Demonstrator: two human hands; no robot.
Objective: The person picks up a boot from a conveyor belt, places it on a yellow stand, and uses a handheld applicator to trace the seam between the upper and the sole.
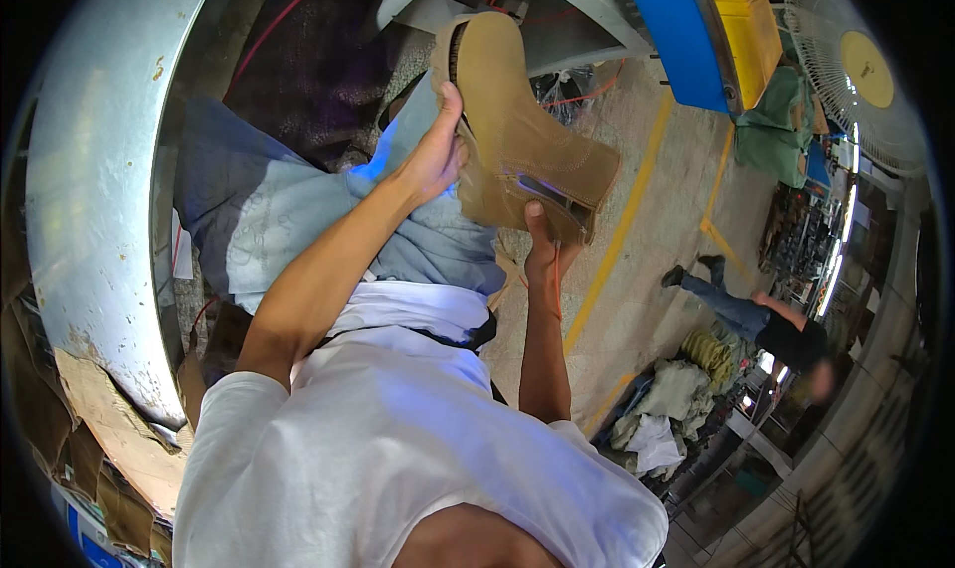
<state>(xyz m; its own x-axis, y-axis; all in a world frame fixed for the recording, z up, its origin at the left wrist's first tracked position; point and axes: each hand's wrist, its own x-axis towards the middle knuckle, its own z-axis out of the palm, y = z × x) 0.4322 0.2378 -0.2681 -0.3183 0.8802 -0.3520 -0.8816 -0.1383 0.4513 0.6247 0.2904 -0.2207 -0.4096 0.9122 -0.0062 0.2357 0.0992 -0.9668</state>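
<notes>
The head view showed a tan boot (522, 135) held up in front of the chest. The left hand (438, 155) clasped the heel and shaft with its thumb up along the back edge, and the right hand (542, 255) propped the toe from below, fingers curled under the sole. The step looked like turning the boot over for inspection — any further turn would call for steady support under the toe. Below lay a concrete floor (657, 200) with a yellow line (622, 230); far right stood a fan (860, 71), and another person (766, 324) bent over a cloth pile (667, 409).
</notes>
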